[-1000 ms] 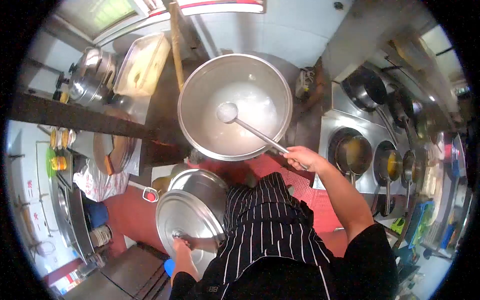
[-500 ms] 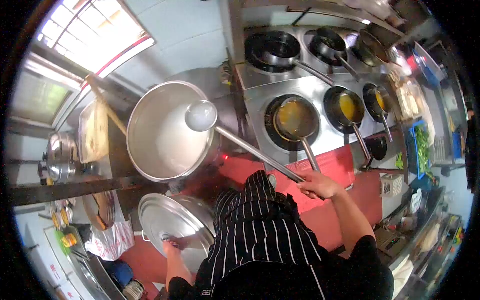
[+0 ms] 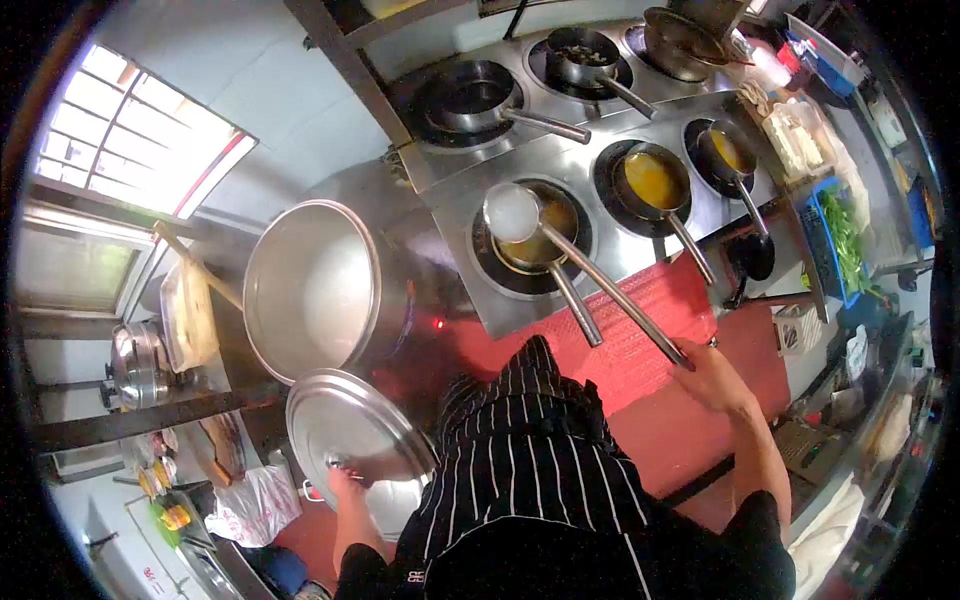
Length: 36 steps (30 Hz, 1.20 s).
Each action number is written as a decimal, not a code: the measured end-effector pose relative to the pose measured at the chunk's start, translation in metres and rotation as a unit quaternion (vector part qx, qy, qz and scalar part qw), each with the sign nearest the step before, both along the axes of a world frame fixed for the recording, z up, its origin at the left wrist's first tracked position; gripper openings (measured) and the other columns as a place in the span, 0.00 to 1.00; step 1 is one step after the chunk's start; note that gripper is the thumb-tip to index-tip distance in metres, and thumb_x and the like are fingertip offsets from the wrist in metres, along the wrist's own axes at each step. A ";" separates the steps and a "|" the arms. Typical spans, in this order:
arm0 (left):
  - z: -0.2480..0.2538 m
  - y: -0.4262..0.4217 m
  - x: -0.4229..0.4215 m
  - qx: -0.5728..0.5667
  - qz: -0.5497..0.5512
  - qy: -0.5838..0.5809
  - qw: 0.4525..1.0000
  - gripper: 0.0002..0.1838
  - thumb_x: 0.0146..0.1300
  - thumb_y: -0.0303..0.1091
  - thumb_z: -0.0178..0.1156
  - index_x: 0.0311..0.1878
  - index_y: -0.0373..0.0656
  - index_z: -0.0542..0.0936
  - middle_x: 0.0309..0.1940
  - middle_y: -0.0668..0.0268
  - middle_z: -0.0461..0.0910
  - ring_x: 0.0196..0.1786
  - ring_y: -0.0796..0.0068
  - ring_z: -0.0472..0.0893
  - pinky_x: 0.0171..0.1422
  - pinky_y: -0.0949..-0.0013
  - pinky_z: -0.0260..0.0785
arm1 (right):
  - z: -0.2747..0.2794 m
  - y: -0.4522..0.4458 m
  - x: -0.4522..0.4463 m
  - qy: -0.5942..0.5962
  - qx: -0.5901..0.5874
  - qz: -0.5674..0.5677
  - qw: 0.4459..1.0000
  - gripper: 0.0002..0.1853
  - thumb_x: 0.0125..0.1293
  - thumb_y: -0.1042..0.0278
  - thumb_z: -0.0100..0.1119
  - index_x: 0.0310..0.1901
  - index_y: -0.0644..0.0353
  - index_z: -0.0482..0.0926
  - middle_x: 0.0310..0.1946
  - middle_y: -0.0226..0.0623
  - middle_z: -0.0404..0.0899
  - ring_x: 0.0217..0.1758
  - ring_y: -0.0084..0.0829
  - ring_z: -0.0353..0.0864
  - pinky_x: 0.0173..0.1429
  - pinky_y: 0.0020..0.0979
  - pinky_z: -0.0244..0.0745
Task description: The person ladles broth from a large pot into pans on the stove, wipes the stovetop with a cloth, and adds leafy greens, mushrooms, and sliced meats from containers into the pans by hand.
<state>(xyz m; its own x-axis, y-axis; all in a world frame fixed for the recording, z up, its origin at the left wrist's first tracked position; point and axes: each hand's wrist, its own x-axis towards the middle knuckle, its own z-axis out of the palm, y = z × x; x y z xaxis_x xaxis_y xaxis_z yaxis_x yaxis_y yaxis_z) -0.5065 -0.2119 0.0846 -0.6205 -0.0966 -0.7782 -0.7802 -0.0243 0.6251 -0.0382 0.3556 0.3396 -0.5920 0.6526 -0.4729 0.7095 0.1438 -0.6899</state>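
Curled around the upper end of a long metal ladle (image 3: 625, 305), the right hand (image 3: 712, 378) grips its handle out to the person's right, with the fingers closed on it. The ladle slants up and to the left across the picture, and its round bowl, holding a cloudy whitish liquid, appears over the left pan (image 3: 548, 252) of the stove's front row; whether the bowl touches that pan cannot be told. Fingers of the left hand (image 3: 347, 485) are closed at the knob in the middle of a large round metal lid (image 3: 385, 425), which is tilted beside the striped apron (image 3: 540, 450). Just beyond the lid stands a big open pot (image 3: 370, 235) with pale liquid inside, and a wooden stick (image 3: 208, 270) slants near its far left side. Next to the left pan on the stove (image 3: 620, 262), the middle pan (image 3: 652, 182) and the right pan (image 3: 728, 150) both hold yellow liquid. Behind them, a dark pan (image 3: 478, 98), a smaller pan (image 3: 583, 62) and a wok (image 3: 683, 48) make up the back row. Leafy greens (image 3: 846, 240) lie in a blue basket (image 3: 822, 228) right of the stove.
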 end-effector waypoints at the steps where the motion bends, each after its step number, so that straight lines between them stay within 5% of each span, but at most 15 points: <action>1: 0.003 0.012 0.002 -0.026 0.000 0.010 1.000 0.14 0.66 0.46 0.51 0.25 0.52 0.73 0.16 0.74 0.69 0.15 0.80 0.66 0.17 0.75 0.57 | -0.001 0.003 0.002 0.004 -0.001 -0.002 1.000 0.24 0.62 0.67 0.58 0.60 0.64 0.71 0.23 0.32 0.71 0.27 0.25 0.73 0.32 0.32 0.71; 3: 0.007 0.012 -0.003 -0.052 -0.001 0.020 0.998 0.15 0.66 0.45 0.51 0.24 0.53 0.72 0.15 0.74 0.68 0.14 0.80 0.65 0.16 0.75 0.57 | 0.005 0.004 0.001 -0.033 0.052 0.024 0.998 0.21 0.65 0.66 0.57 0.57 0.65 0.72 0.27 0.46 0.79 0.26 0.43 0.78 0.36 0.42 0.74; 6: 0.001 0.007 -0.016 0.061 -0.101 0.062 0.991 0.13 0.67 0.45 0.47 0.32 0.50 0.75 0.21 0.70 0.72 0.20 0.72 0.72 0.21 0.65 0.67 | -0.014 0.012 0.020 -0.100 0.142 0.043 0.984 0.23 0.64 0.67 0.56 0.61 0.59 0.70 0.32 0.55 0.80 0.33 0.54 0.81 0.39 0.50 0.75; 8: 0.021 0.042 -0.007 -0.012 -0.052 0.138 0.989 0.14 0.67 0.46 0.47 0.26 0.54 0.71 0.16 0.75 0.66 0.16 0.78 0.66 0.17 0.70 0.60 | -0.028 0.019 0.037 -0.102 0.187 0.055 0.976 0.24 0.64 0.67 0.56 0.62 0.56 0.69 0.33 0.55 0.80 0.35 0.55 0.81 0.40 0.51 0.75; 14: 0.054 0.074 -0.029 -0.063 -0.066 0.084 0.992 0.14 0.68 0.48 0.47 0.28 0.54 0.71 0.16 0.76 0.66 0.14 0.79 0.64 0.18 0.72 0.58 | -0.029 0.027 0.059 -0.147 0.299 0.066 0.941 0.26 0.62 0.69 0.56 0.64 0.48 0.68 0.34 0.52 0.82 0.34 0.53 0.82 0.38 0.49 0.77; 19: 0.048 0.082 -0.056 -0.023 -0.043 0.150 0.988 0.17 0.70 0.49 0.45 0.27 0.54 0.71 0.14 0.76 0.64 0.13 0.79 0.63 0.14 0.74 0.54 | -0.059 0.028 0.072 -0.144 0.376 0.078 0.912 0.26 0.60 0.71 0.56 0.62 0.45 0.71 0.36 0.47 0.81 0.31 0.51 0.81 0.35 0.47 0.78; 22: 0.062 0.097 -0.077 -0.079 -0.045 0.168 0.982 0.17 0.70 0.49 0.47 0.27 0.52 0.73 0.14 0.75 0.66 0.13 0.79 0.65 0.15 0.74 0.55 | -0.076 0.016 0.063 -0.098 0.213 0.000 0.972 0.25 0.62 0.71 0.56 0.63 0.50 0.72 0.30 0.37 0.80 0.24 0.41 0.80 0.30 0.41 0.76; 24: 0.060 0.107 -0.093 -0.101 -0.066 0.170 0.978 0.16 0.68 0.47 0.49 0.27 0.50 0.74 0.14 0.74 0.66 0.13 0.79 0.65 0.16 0.74 0.57 | -0.096 0.002 0.062 0.172 0.072 -0.030 0.982 0.25 0.65 0.71 0.56 0.65 0.56 0.69 0.25 0.27 0.75 0.21 0.27 0.74 0.25 0.32 0.71; 25: 0.059 0.119 -0.112 -0.105 -0.048 0.181 0.977 0.16 0.68 0.46 0.50 0.26 0.49 0.74 0.13 0.73 0.66 0.13 0.79 0.65 0.17 0.73 0.58 | -0.079 -0.014 0.029 0.083 -0.150 -0.182 0.968 0.26 0.66 0.69 0.58 0.66 0.61 0.68 0.25 0.23 0.71 0.21 0.18 0.68 0.23 0.23 0.65; 28: 0.075 0.150 -0.139 -0.124 -0.138 0.191 0.964 0.17 0.66 0.46 0.51 0.25 0.46 0.76 0.16 0.71 0.71 0.18 0.75 0.71 0.22 0.69 0.63 | -0.063 -0.021 -0.057 0.122 -0.231 -0.213 0.941 0.25 0.66 0.68 0.57 0.65 0.58 0.71 0.24 0.23 0.70 0.20 0.16 0.68 0.21 0.22 0.63; 32: 0.076 0.179 -0.186 -0.163 -0.149 0.181 0.959 0.12 0.64 0.40 0.52 0.26 0.46 0.73 0.15 0.71 0.68 0.14 0.77 0.67 0.18 0.70 0.57 | -0.076 -0.012 -0.189 0.184 -0.257 -0.229 0.921 0.23 0.68 0.65 0.55 0.64 0.58 0.71 0.20 0.23 0.67 0.17 0.17 0.68 0.19 0.23 0.61; 34: 0.031 0.176 -0.229 -0.197 -0.195 0.228 0.934 0.12 0.64 0.40 0.52 0.27 0.45 0.73 0.16 0.71 0.68 0.15 0.77 0.67 0.18 0.70 0.57 | -0.082 -0.002 -0.264 0.252 -0.247 -0.222 0.909 0.20 0.69 0.68 0.52 0.62 0.57 0.72 0.19 0.24 0.65 0.14 0.17 0.63 0.18 0.21 0.58; 36: 0.052 0.204 -0.245 -0.169 -0.161 0.222 0.947 0.11 0.65 0.39 0.54 0.30 0.43 0.76 0.18 0.71 0.68 0.16 0.78 0.66 0.18 0.70 0.58 | -0.100 0.017 -0.343 0.288 -0.262 -0.231 0.892 0.19 0.70 0.67 0.52 0.62 0.56 0.72 0.19 0.24 0.66 0.16 0.17 0.64 0.20 0.20 0.60</action>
<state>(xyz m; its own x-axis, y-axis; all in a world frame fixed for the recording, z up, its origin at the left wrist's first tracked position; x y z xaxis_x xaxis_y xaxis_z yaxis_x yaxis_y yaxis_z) -0.7518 -0.0075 0.1367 -0.9185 -0.0435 -0.3929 -0.3723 0.4296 0.8227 -0.3816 0.3722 0.2393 -0.5597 0.6694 -0.4885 0.1153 -0.5208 -0.8458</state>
